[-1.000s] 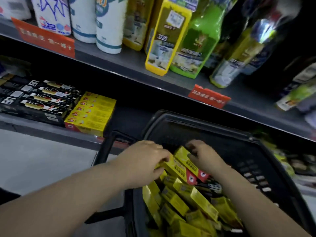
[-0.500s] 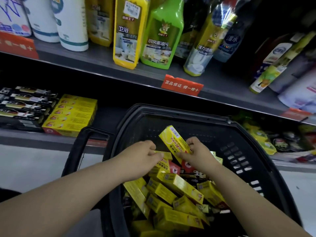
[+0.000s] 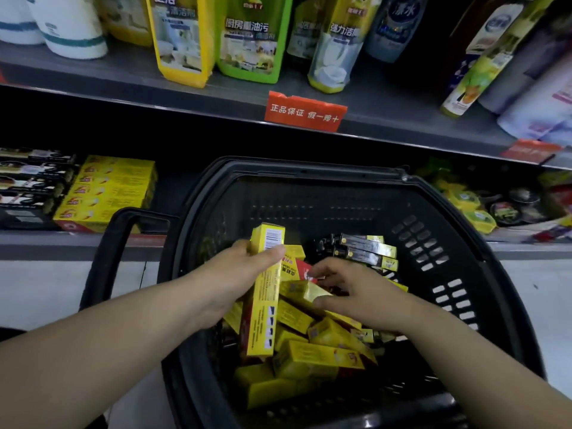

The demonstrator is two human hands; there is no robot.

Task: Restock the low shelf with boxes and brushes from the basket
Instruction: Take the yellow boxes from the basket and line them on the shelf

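Head view: the left hand (image 3: pixel 235 274) grasps a long yellow cardboard box (image 3: pixel 261 305), held near upright over the black plastic basket (image 3: pixel 309 168). The right hand (image 3: pixel 362 295) arches over the loose yellow boxes (image 3: pixel 315 360) heaped inside, thumb against one; whether it grips cannot be told. Slim black boxes (image 3: pixel 368 252) lie at the basket's far side. Stacked yellow boxes (image 3: pixel 108 193) sit on the low grey shelf (image 3: pixel 37 243), left of the basket.

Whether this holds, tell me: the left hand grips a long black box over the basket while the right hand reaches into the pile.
Wrong colour: in the head view the left hand grips a long yellow box over the basket; the right hand reaches into the pile.
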